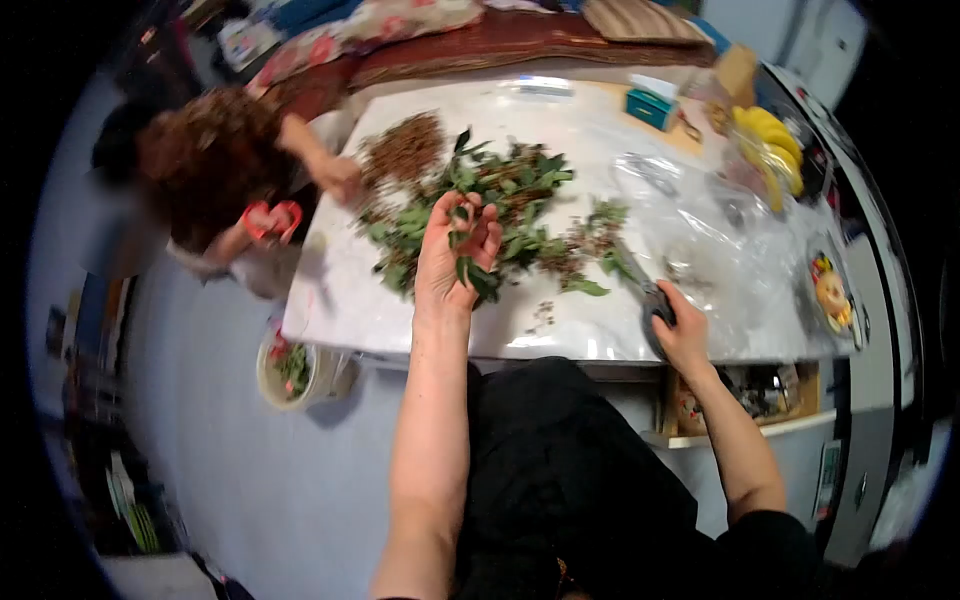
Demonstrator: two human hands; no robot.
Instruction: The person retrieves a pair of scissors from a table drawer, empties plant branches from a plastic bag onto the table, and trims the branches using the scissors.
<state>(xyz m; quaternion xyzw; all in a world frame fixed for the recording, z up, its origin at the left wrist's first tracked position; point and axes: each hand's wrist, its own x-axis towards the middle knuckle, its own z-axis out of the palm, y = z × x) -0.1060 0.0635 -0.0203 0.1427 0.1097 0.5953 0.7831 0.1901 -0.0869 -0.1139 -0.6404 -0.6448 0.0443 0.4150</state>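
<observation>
Green leafy stems [525,190] lie heaped in the middle of the white table [590,130]. Over the heap's near side my left hand [458,250] is raised, palm up, its fingers curled around a leafy sprig [477,275]. My right hand [683,325] grips dark-handled scissors [655,300] at the table's near edge, their blades pointing up and left toward small loose sprigs [605,225]. At the back left of the heap is a pile of brown dried stems [405,150].
At the left, another person [215,160] reaches to the table, holding red-handled scissors [272,221]. A white bucket [265,380] stands on the floor. Clear plastic [700,250], bananas [770,145] and a green box [650,107] are at the right. Below is an open drawer [790,425].
</observation>
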